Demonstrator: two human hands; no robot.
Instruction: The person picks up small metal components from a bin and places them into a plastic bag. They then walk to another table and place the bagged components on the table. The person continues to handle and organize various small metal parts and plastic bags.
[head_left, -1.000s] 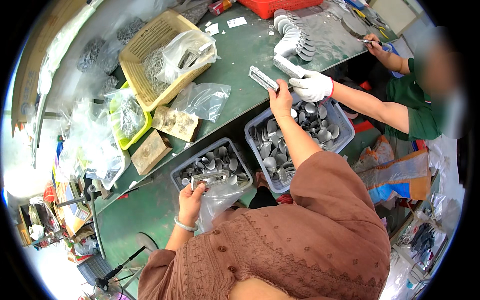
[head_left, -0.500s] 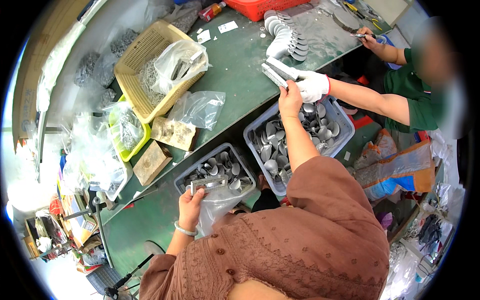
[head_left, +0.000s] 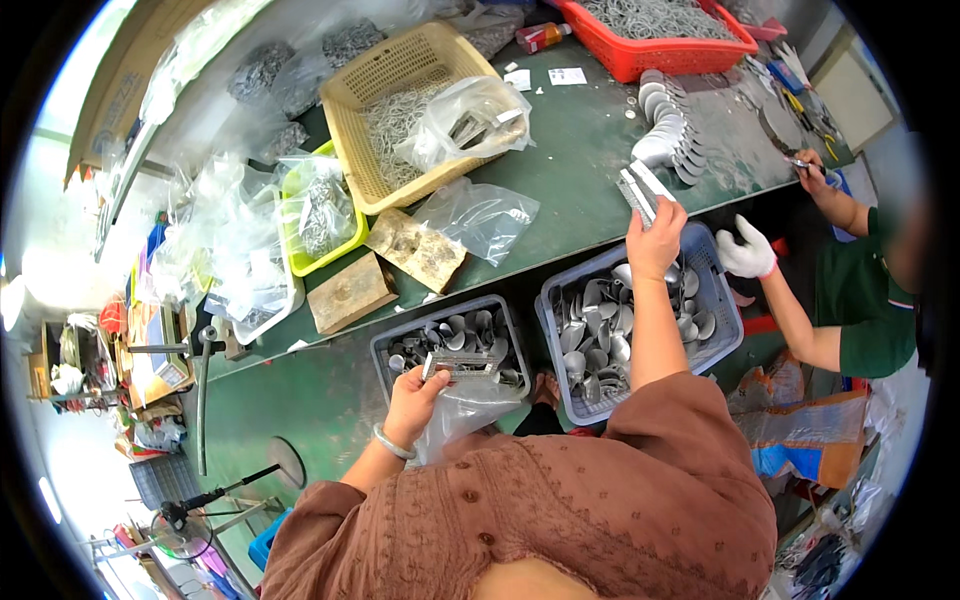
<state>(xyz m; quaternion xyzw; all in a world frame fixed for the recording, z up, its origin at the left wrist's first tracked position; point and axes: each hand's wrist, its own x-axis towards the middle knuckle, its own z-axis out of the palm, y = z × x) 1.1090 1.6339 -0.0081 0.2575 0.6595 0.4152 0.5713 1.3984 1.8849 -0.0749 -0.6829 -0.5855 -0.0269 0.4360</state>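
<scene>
Head view, looking down: the person's left hand (head_left: 415,393) is closed around the mouth of a clear plastic bag (head_left: 462,418) and pins a flat stack of grey metal pieces (head_left: 458,367) against the near rim of a small grey bin (head_left: 382,352) full of shiny metal parts. The bag hangs below that hand, against the brown sleeve. The right hand (head_left: 655,240) is raised over the table (head_left: 560,150) edge and grips a second bundle of metal strips (head_left: 638,190), whose free end points up and away toward a fanned row of spoon-shaped metal parts (head_left: 668,128) lying on the green surface. Beneath that forearm sits a larger blue-grey crate (head_left: 722,300) holding many similar curved metal parts. A co-worker's white-gloved hand (head_left: 746,250) hovers just beside the crate's far corner, fingers spread and holding nothing, apart from the person's hand; the co-worker's other hand (head_left: 812,170) works with a small tool at the table's right end. Farther back stand a tan basket (head_left: 370,90) with a bag in it, a lime-green tray (head_left: 300,255), a red crate (head_left: 640,55), a loose empty bag (head_left: 480,215) and two brown cardboard pieces (head_left: 385,270).
</scene>
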